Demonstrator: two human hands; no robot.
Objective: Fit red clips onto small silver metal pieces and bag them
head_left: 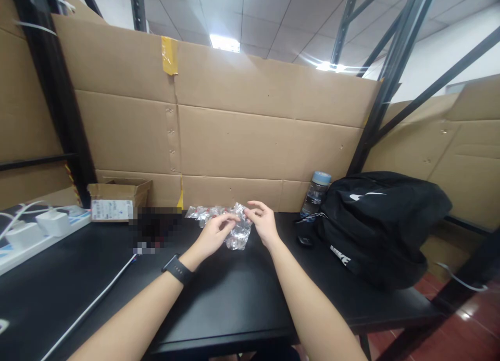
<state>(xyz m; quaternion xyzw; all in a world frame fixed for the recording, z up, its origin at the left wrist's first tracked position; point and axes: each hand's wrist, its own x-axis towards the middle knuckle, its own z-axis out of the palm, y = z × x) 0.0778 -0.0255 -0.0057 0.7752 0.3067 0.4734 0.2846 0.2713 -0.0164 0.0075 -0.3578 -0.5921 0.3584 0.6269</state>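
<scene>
A clear, crinkled plastic bag (239, 240) hangs between my two hands above the black table, with small shiny contents near its bottom that I cannot make out. My left hand (214, 234), below a black wristwatch, pinches the bag's left side with thumb and forefinger. On the other side, my right hand (263, 223) grips the upper right edge between thumb and fingers. Behind the left hand, more clear packets (203, 212) with bits of red lie in a row near the cardboard wall.
A black backpack (383, 225) fills the right side, beside a blue-capped bottle (315, 194) and a small black object (304, 241). At left are an open cardboard box (113, 210), a power strip (78, 223) with white chargers, and a white cable (91, 303) across the black table (230, 309).
</scene>
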